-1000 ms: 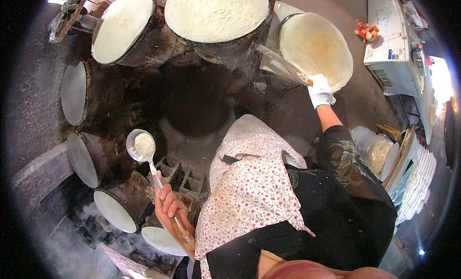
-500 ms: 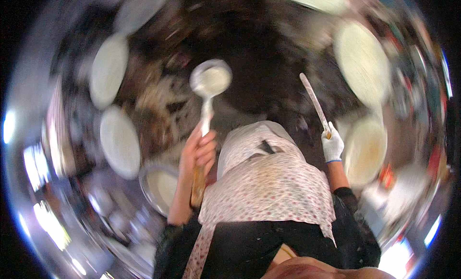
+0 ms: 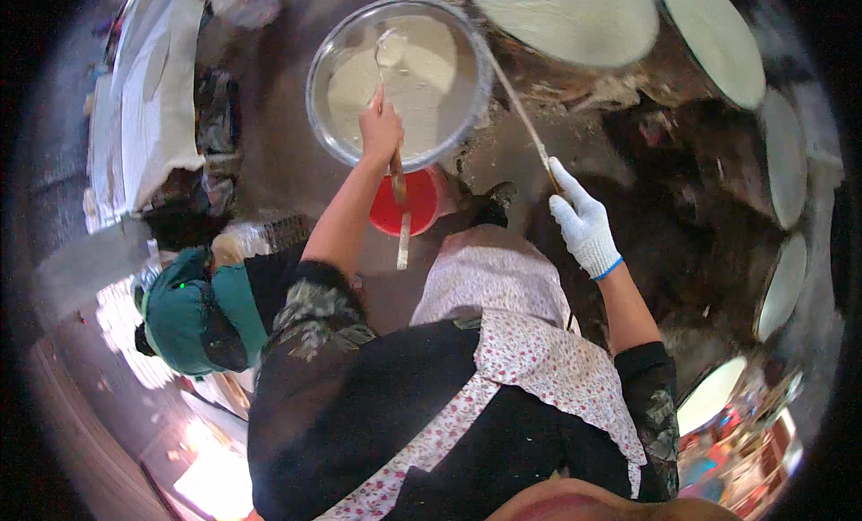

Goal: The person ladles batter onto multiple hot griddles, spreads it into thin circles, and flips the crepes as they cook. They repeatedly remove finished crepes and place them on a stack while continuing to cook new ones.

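My bare left hand is closed round the wooden handle of a ladle. The ladle's bowl dips into pale batter in a wide metal basin. In a white glove, my right hand grips a long thin spatula, whose far end reaches the basin's right rim in this view. Just nearer than the basin is a red bucket. A pale flat strip shows over the bucket's near edge; I cannot tell whether it belongs to the ladle.
Round griddles covered with pale batter curve along the far right, including a large one and another. A white-covered stand is on the left. Nearer left is a person in green clothing.
My view has turned, bringing the basin in front of me. The ladle, held up with batter in it before, is now down in the basin. Both hands keep their tools.
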`<state>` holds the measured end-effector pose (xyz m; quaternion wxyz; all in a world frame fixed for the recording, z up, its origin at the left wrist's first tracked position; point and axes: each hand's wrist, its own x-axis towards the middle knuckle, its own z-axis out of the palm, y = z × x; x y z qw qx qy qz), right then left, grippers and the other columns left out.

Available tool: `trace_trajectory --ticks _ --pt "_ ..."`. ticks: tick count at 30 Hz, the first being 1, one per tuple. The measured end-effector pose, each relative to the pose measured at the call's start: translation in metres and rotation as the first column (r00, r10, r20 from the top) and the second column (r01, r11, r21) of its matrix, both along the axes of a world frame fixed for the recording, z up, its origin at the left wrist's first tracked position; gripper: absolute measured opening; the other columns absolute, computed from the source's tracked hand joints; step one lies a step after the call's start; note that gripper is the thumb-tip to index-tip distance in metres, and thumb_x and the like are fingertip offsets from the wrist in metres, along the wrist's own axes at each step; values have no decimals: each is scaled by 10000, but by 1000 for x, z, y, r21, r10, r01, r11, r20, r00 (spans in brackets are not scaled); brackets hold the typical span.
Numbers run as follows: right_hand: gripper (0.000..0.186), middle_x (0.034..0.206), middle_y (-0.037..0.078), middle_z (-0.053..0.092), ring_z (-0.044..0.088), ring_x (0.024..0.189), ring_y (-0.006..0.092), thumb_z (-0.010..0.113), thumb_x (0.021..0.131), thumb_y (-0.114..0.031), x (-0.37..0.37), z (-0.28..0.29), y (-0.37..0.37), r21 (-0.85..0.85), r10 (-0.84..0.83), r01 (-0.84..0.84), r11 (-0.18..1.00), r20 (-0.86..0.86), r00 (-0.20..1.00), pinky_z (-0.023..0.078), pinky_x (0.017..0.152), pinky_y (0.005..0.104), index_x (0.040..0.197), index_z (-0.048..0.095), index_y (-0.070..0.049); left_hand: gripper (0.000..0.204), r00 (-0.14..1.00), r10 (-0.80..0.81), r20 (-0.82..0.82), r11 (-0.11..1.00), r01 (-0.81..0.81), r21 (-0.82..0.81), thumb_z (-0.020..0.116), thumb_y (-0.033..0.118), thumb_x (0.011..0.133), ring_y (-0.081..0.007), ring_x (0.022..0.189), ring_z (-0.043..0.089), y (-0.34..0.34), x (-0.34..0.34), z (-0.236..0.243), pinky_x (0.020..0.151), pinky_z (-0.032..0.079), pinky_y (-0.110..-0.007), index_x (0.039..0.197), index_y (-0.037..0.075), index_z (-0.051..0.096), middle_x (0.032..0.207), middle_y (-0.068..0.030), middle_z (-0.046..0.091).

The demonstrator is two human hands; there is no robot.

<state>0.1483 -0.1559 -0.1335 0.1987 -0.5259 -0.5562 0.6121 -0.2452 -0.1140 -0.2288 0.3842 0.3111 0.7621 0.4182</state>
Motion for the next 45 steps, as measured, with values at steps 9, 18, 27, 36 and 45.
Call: trace_trajectory --ticks 9,18,27,36,45 --pt "507 1357 182 704 638 1240 172 590 992 -162 -166 -67 122 -184 279 -255 949 118 953 461 1075 292 1482 576 -31 446 846 -173 -504 975 221 37 484 192 1057 -458 973 709 -43 -75 -133 859 570 -504 1484 97 570 1101 -262 727" --pt "536 1185 288 711 709 1104 416 589 976 -259 -169 -109 74 -32 343 -359 933 386 857 536 935 431 1490 575 -105 220 -444 92 891 841 -445 -309 479 106 1059 -69 512 433 -8 0 -113 496 430 -221 847 85 535 650 34 434" --pt "521 1187 283 709 686 1106 452 581 971 -302 -135 -31 26 113 279 -355 928 420 864 534 956 487 1480 599 -194 165 -110 97 989 842 -521 -141 496 187 1075 -83 581 441 5 34 21 495 420 -275 924 136 451 738 18 431" --pt "553 1067 276 736 727 957 405 612 949 -305 -139 -88 82 176 326 -419 891 394 859 549 876 457 1487 597 -183 550 852 331 405 944 -293 -154 452 184 1077 -136 466 491 -3 -28 -93 403 425 -314 1623 248 424 658 -13 501" --pt "505 1250 252 715 708 1184 352 621 975 -264 -207 -123 100 51 380 -439 897 414 827 533 996 387 1454 610 -104 181 295 474 829 786 -567 -247 503 207 1088 -113 507 457 11 -13 -140 465 441 -282 1199 142 630 645 20 451"
